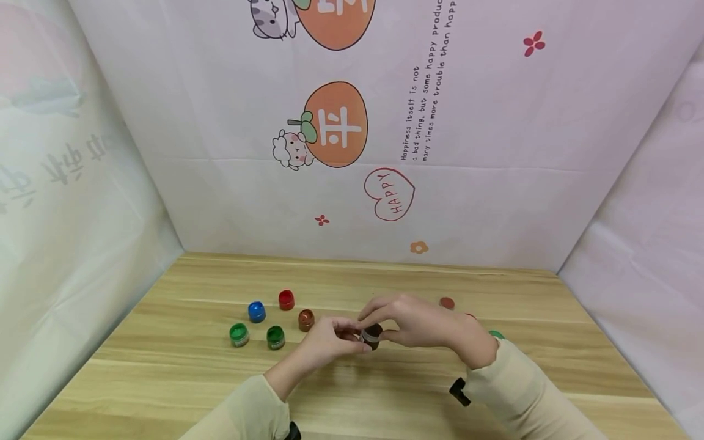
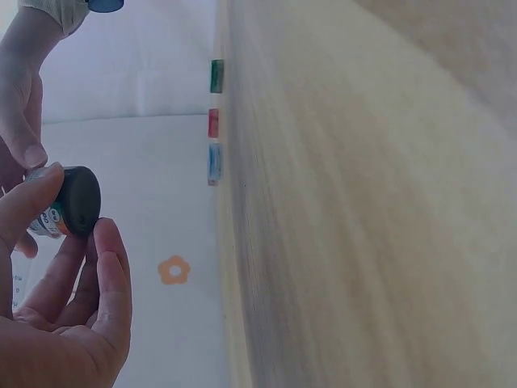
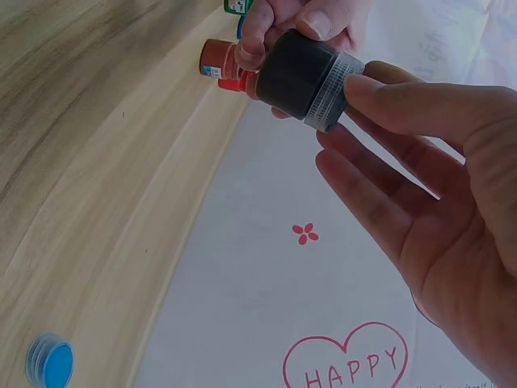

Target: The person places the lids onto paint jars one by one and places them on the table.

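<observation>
A small paint jar (image 1: 372, 336) with black paint and a clear ridged lid (image 3: 334, 93) is held between both hands above the table. My left hand (image 1: 331, 340) grips the jar's body, its thumb and fingertips around the dark part (image 2: 81, 200). From the other side, my right hand (image 1: 409, 321) pinches the ridged lid between thumb and fingers. The lid sits on the jar. Closest to the left hand stands an open jar of brown paint (image 1: 305, 320).
Left of the hands stand open jars of red (image 1: 286, 300), blue (image 1: 256, 312), light green (image 1: 239, 335) and dark green (image 1: 275, 338) paint. A brown lid (image 1: 447, 303) and a green lid (image 1: 497, 334) lie by the right arm. Behind the wooden table (image 1: 165, 385) hangs a printed white cloth (image 1: 231, 208).
</observation>
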Tool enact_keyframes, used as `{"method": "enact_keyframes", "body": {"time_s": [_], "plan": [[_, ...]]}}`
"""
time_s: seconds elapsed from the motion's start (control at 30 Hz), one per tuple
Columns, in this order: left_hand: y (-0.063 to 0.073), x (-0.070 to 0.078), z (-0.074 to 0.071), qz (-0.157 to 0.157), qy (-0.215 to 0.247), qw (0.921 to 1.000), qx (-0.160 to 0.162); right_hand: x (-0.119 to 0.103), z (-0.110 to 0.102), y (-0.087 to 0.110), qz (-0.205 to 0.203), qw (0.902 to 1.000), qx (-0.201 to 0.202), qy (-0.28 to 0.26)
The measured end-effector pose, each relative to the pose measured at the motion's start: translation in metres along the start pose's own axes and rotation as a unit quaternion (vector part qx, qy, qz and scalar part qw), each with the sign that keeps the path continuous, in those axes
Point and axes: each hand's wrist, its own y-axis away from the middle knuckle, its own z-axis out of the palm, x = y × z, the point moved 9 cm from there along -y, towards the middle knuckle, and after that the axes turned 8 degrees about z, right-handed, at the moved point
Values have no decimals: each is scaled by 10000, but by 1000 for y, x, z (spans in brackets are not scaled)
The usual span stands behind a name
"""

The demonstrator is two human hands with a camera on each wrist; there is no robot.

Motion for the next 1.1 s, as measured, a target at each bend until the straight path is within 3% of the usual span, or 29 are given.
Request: {"method": "enact_keyframes", "body": {"time_s": [0.17,0.4,0.77,1.1], "plan": [[-1,-1,2,-48,-18,10000,-32,2,3,0,135,9996,-211,-129],[-1,0,3,-25,-15,10000,-20,6,2,1,283,9987,-194,-365],[0,2,9,31,47,10000,-74,15,7,3,823,9966,-49,-96],[-1,2,8,-72,5,9999,-70,13,3,6,800,9967,11,124]]}}
